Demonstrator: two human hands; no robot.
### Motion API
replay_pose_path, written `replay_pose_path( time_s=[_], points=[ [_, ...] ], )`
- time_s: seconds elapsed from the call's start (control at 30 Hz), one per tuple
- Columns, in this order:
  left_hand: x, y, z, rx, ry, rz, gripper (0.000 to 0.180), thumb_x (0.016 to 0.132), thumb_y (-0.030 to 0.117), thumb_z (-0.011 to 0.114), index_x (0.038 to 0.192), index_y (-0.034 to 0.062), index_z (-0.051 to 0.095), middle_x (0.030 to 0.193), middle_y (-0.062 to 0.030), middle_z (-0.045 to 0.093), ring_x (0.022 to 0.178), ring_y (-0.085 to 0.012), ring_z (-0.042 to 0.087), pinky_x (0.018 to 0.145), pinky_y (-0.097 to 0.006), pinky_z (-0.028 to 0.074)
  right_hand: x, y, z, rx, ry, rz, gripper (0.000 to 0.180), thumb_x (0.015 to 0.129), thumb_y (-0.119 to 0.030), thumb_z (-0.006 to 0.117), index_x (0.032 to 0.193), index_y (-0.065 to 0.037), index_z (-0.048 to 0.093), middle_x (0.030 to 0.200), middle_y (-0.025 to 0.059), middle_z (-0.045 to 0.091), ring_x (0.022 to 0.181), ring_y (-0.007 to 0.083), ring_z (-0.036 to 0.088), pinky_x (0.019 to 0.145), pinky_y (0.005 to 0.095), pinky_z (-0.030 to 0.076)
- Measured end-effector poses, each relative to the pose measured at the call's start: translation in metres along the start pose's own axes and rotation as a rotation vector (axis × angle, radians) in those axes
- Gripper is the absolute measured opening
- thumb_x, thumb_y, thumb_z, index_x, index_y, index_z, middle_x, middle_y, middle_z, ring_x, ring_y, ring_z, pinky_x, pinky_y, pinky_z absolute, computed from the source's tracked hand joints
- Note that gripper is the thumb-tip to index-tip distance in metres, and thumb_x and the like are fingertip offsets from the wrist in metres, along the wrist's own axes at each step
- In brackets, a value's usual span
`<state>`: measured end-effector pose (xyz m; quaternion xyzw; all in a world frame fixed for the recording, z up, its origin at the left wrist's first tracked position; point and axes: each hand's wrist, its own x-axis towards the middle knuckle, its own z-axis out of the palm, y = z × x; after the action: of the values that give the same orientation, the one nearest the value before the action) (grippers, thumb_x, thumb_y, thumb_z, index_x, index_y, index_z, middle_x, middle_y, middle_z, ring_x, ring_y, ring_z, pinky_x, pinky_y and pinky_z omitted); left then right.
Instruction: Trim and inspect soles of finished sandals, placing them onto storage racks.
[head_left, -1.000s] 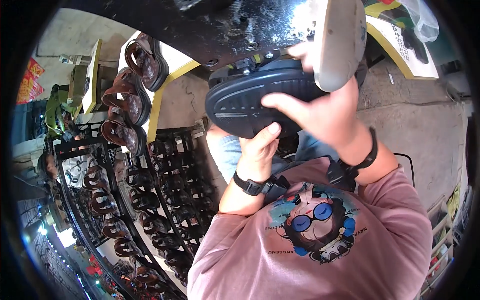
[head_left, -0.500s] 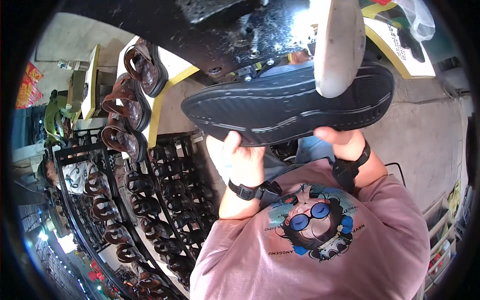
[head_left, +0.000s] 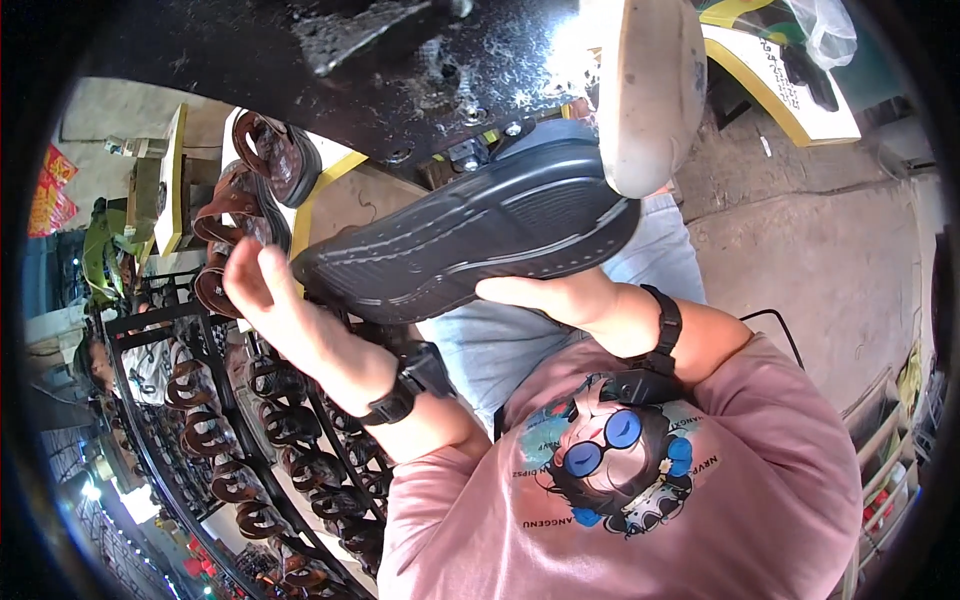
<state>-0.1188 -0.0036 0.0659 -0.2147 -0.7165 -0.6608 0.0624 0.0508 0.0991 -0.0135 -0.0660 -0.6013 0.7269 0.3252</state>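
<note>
A black-soled shoe (head_left: 470, 235) is held below a dark machine, its tread turned toward me and its left end tilted down. My right hand (head_left: 570, 298) grips it along the lower edge, thumb against the sole and the other fingers hidden behind. Off the shoe's left end, my left hand (head_left: 305, 330) is raised with thumb and fingers apart, holding nothing. It is close to brown sandals (head_left: 235, 210) lined up on a white, yellow-edged table (head_left: 345, 165). A white rounded machine part (head_left: 650, 100) hangs in front of the shoe's right end.
The dark, scuffed machine body (head_left: 400, 80) fills the top. At lower left stands a black rack (head_left: 160, 320) with several rows of sandals. Another yellow-edged board (head_left: 790, 95) is at upper right, and a pale slatted rack (head_left: 880, 470) at far right.
My left hand has let go of the shoe and moved left toward the sandals. My right hand has carried the shoe left, tilting its left end downward.
</note>
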Motion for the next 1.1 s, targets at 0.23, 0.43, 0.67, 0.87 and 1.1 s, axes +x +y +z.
replay_pose_path(
  time_s=[0.23,0.43,0.67,0.87,1.1],
  points=[
    [-0.025,0.038,0.045,-0.048,-0.898,-0.089,0.033,0.067,0.010,0.081,0.091,-0.0023,0.061,0.083,-0.0081,0.067,0.076,-0.0118,0.062,0.070,-0.025,0.049,0.008,0.007,-0.005,0.020,0.027,-0.057,0.054,0.067,-0.005,0.077,0.116,-0.002,0.055,0.110,0.0099,0.060,0.102,0.0197,0.056,0.093,0.0334,0.043],
    [-0.061,0.001,0.040,-0.509,-0.703,-0.334,0.035,0.075,0.005,0.076,0.103,-0.0036,0.057,0.096,-0.0085,0.064,0.087,-0.0122,0.060,0.081,-0.026,0.046,-0.016,0.010,-0.031,-0.524,0.189,-0.034,0.073,0.064,-0.016,0.083,0.123,0.000,0.044,0.113,0.0102,0.046,0.105,0.0214,0.052,0.089,0.0357,0.046],
    [-0.100,-0.013,0.048,-0.802,-0.486,-0.410,0.034,0.083,0.007,0.068,0.112,-0.0038,0.054,0.105,-0.0102,0.062,0.097,-0.0151,0.057,0.091,-0.030,0.042,-0.017,-0.017,-0.070,-0.753,0.144,-0.190,0.067,0.063,-0.036,0.080,0.119,-0.006,0.058,0.102,0.0110,0.058,0.095,0.0252,0.057,0.078,0.0331,0.047],
    [-0.108,-0.015,0.047,-0.936,-0.458,-0.507,0.030,0.084,0.002,0.063,0.112,-0.0045,0.055,0.107,-0.0138,0.062,0.097,-0.0193,0.060,0.092,-0.034,0.045,0.020,-0.078,-0.102,-1.165,-0.071,-0.313,0.053,0.062,-0.046,0.075,0.103,-0.013,0.067,0.083,0.0084,0.066,0.077,0.0281,0.063,0.067,0.0346,0.049],
    [-0.103,-0.013,0.041,-0.936,-0.513,-0.508,0.034,0.087,0.010,0.058,0.119,0.0002,0.051,0.117,-0.0136,0.058,0.109,-0.0247,0.055,0.098,-0.041,0.040,0.051,-0.129,-0.085,-1.136,-0.249,-0.183,0.034,0.067,-0.037,0.075,0.085,-0.009,0.069,0.068,0.0126,0.060,0.062,0.0297,0.058,0.055,0.0365,0.042]
  ],
)
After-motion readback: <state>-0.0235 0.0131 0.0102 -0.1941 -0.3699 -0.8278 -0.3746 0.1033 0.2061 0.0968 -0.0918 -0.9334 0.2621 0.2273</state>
